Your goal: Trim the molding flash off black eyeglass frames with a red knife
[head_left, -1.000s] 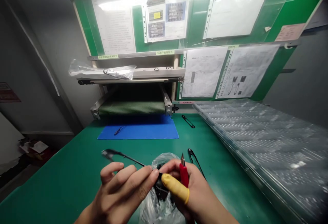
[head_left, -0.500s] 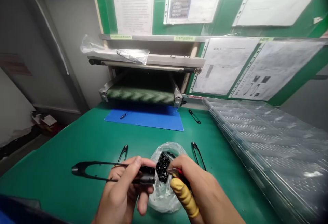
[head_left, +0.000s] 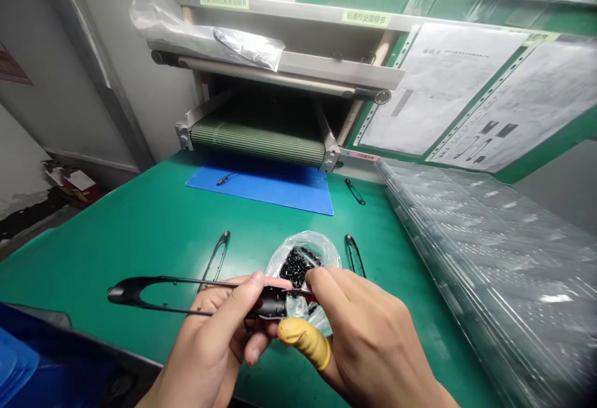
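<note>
Left hand (head_left: 212, 327) closed, thumb pressed against the thick end of a long black plastic frame (head_left: 128, 291), gripping it level just above the green tabletop (head_left: 140, 246), with the narrow loop of the frame reaching out to the left. Right hand (head_left: 373, 333) closed as well, curled just beside that thick end, fingers pinching a thin tool (head_left: 308, 294), only its slim reddish tip in view, right at the frame. Yellow finger cot (head_left: 305, 343) on one finger of the right hand, just below the frame. Directly behind both hands, on the tabletop, an open clear plastic bag (head_left: 303, 251) full of small black pieces (head_left: 296, 268), partly hidden by the right hand. Two more black frames lying on the tabletop, one (head_left: 215, 259) to the left of the bag and one (head_left: 354, 254) to its right, each near it but not touching. Farther back, a third black frame (head_left: 354, 191) beside a blue mat (head_left: 280, 195), with a small black piece (head_left: 226, 179) on the mat. Along the right side, a stack of clear plastic trays (head_left: 489, 252). Beyond the tabletop, a green conveyor belt (head_left: 256, 137) under a metal shelf (head_left: 280, 60) with a crumpled plastic bag (head_left: 196, 28), and printed sheets (head_left: 443, 84) on a green board. In the lower left corner, a blue object (head_left: 46, 358), too blurred to tell.
</note>
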A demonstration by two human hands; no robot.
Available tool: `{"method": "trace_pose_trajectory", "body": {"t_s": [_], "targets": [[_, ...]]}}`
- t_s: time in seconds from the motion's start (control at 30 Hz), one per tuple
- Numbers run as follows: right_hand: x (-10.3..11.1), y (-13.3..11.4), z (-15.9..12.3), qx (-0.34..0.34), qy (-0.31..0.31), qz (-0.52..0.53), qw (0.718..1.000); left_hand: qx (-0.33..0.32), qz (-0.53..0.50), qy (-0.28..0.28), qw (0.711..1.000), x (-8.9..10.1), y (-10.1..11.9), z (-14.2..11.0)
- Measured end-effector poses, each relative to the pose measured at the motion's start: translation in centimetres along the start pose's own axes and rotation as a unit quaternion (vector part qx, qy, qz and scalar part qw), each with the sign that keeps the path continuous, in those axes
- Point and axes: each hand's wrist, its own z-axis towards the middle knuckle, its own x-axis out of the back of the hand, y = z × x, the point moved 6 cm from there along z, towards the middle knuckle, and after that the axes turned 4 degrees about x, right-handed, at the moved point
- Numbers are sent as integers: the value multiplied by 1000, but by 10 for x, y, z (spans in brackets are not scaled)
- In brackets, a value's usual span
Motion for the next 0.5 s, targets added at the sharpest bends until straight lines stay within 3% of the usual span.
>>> {"method": "trace_pose_trajectory", "body": {"t_s": [0.17, 0.3, 0.4, 0.5], "targets": [[-8, 2, -3, -5, -8, -26, 1000, 0, -10, 3, 1000, 1, -5, 1], [-17, 2, -10, -11, -58, 5, 998, -45, 76, 19, 996, 5, -4, 0], [-30, 2, -16, -44, -169, 94, 980, -86, 205, 59, 973, 12, 2, -5], [-38, 7, -22, -107, -294, 221, 924, -129, 313, 72, 938, 13, 12, -9]]}}
